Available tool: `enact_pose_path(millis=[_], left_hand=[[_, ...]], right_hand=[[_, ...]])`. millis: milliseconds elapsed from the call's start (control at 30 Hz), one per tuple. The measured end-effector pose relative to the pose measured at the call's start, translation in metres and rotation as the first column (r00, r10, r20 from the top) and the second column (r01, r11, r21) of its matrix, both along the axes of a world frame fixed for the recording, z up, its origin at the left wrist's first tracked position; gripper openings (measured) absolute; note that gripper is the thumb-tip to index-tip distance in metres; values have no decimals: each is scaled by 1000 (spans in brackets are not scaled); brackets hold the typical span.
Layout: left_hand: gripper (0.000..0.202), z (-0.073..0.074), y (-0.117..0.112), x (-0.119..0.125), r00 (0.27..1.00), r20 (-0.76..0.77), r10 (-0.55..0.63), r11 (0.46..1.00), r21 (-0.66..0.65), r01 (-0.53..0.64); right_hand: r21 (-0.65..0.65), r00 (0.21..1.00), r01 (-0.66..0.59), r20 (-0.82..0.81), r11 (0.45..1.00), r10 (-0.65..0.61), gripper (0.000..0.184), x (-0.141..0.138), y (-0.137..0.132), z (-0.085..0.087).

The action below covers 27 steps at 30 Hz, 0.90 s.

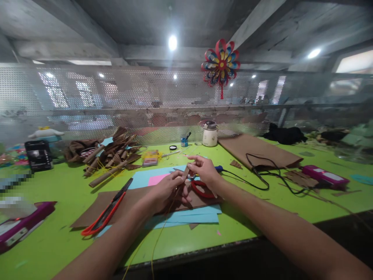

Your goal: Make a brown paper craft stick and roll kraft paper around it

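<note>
Both my hands meet over the middle of the green table [58,241]. My left hand [166,190] is closed around a small brown paper piece [185,174] and a thin yellow string [159,237] that trails down toward me. My right hand [205,170] pinches the top of the same brown piece, fingers pressed together. Under my hands lie brown [99,204], blue [186,217] and pink [157,179] paper sheets. Red-handled scissors [201,189] rest just below my right hand.
A long red-and-black tool [107,212] lies left of my hands. Rolled brown paper pieces [110,155] are piled at the back left. A white jar [210,135], a black cable [262,171], a brown sheet [259,149] and pink cases [325,175] lie right. A paper pinwheel [220,64] hangs on the mesh screen.
</note>
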<state>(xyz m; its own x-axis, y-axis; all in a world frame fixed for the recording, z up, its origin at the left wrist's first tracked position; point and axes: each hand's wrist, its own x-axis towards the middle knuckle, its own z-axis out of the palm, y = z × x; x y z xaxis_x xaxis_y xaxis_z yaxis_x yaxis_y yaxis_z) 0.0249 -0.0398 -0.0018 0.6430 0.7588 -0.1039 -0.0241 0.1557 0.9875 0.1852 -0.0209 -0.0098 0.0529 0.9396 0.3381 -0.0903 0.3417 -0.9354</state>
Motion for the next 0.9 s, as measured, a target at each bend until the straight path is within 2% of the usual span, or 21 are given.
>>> enact_pose_path(millis=[133,367,467,600,667,800,900], left_hand=[[14,-1,2,-2,997,59,-53,998,-12,54],[14,-4,5,-5,993,102,-65,997,-21,68],[11,-5,5,-4,996,85,-41,999,-21,43],[10,-6,3,-3,995,95,-34,999,-10,35],[14,-5,3,-2,993,104,-63,998,-12,64],[20,-3,3,-3,992,96,-87,995,-45,92],[18,-2,4,-5,990,106,-93,993,-68,101]], right_hand=[[24,1000,-9,-10,1000,9,38,1,1,-1],[-126,990,-81,-128,989,65,23,8,4,0],[-107,992,-46,-118,993,34,29,9,4,0],[-44,997,-66,38,997,68,54,3,-2,-1],[-16,994,-81,66,997,82,60,0,-4,-2],[6,996,-92,14,996,92,55,1,-4,-1],[-29,996,-88,-10,996,88,42,4,-1,0]])
